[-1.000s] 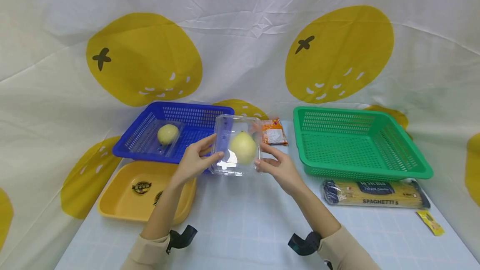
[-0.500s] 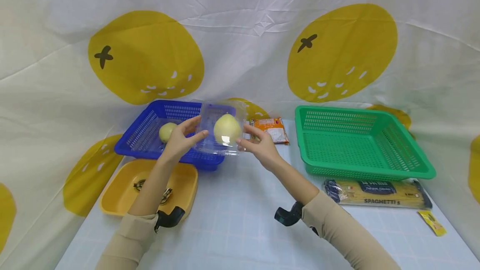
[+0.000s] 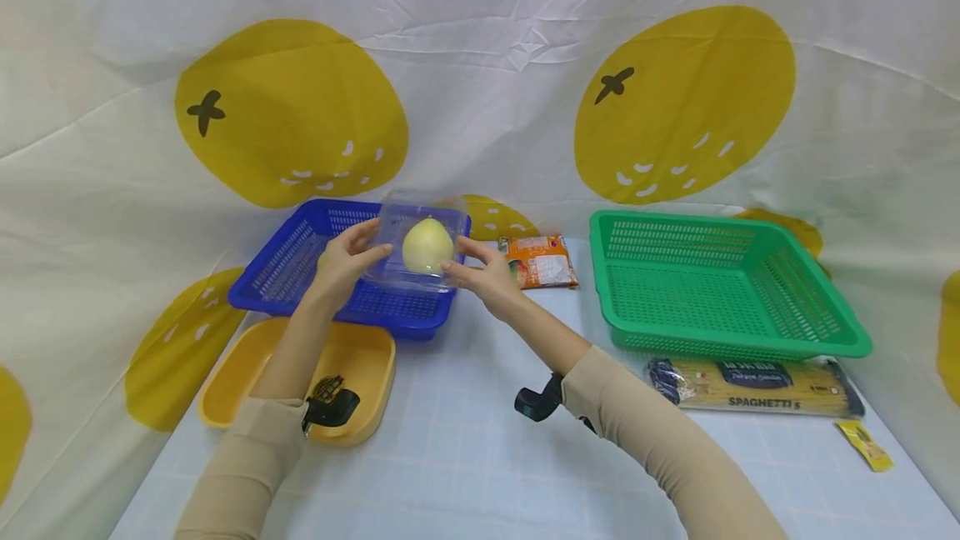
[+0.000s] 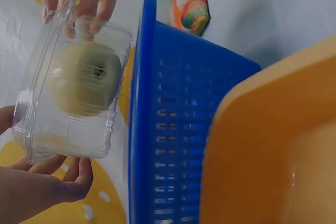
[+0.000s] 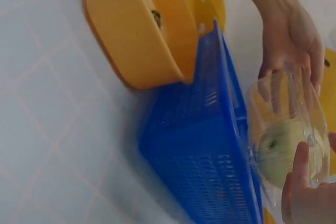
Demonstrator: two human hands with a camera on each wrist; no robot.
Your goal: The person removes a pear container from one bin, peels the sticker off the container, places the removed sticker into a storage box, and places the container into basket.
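Observation:
A clear plastic clamshell box (image 3: 393, 227) with a round, pale yellow-green fruit (image 3: 428, 246) inside is held tilted over the blue basket (image 3: 408, 319). My left hand (image 3: 343, 265) grips its left side, thumb in front and fingers behind. On the right side my right hand (image 3: 486, 273) pinches the box between thumb and fingers. In the left wrist view the box (image 4: 84, 135) is just above the basket's rim, and the fruit's dark end shows. Another pale fruit (image 3: 322, 259) in the blue basket is mostly hidden behind my left hand.
A yellow tub (image 3: 375, 382) stands in front of the blue basket, partly under my left forearm. An orange packet (image 3: 547, 261) lies between it and the green basket (image 3: 720, 344). A spaghetti pack (image 3: 757, 390) and a small yellow sachet (image 3: 864, 445) lie at the right.
Both hands have carried the box with the fruit leftward and farther away, from beside the blue basket to over it. The orange packet is now fully uncovered.

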